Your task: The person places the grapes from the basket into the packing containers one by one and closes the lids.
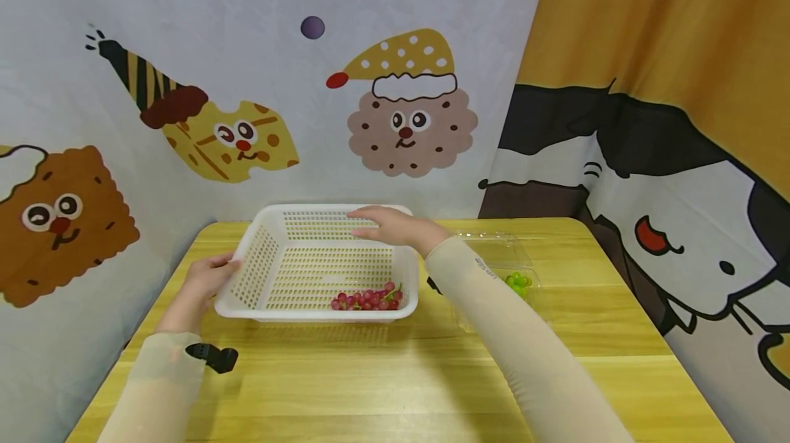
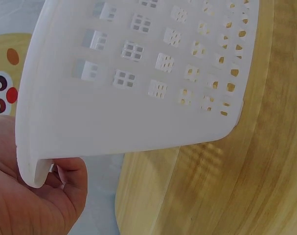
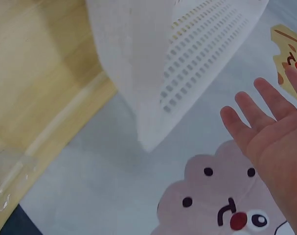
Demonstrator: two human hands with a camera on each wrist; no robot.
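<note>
A white perforated plastic basket (image 1: 333, 315) sits on the wooden table, with a bunch of red grapes (image 1: 368, 299) lying in its near right corner. My left hand (image 1: 208, 277) grips the basket's left rim, and in the left wrist view its fingers (image 2: 72, 178) curl under the lip. Above the basket's far right part my right hand (image 1: 395, 227) hovers with nothing in it. The right wrist view shows that hand's fingers (image 3: 246, 117) spread and apart from the basket. Right of the basket stands a clear plastic clamshell box (image 1: 494, 251) holding green grapes (image 1: 518, 283), partly hidden by my right forearm.
The wooden table (image 1: 345, 388) extends in front of the basket and to the right of the clear box. A printed cloth backdrop (image 1: 247, 4) hangs behind the table's far edge and along its sides. Each wrist wears a black strap.
</note>
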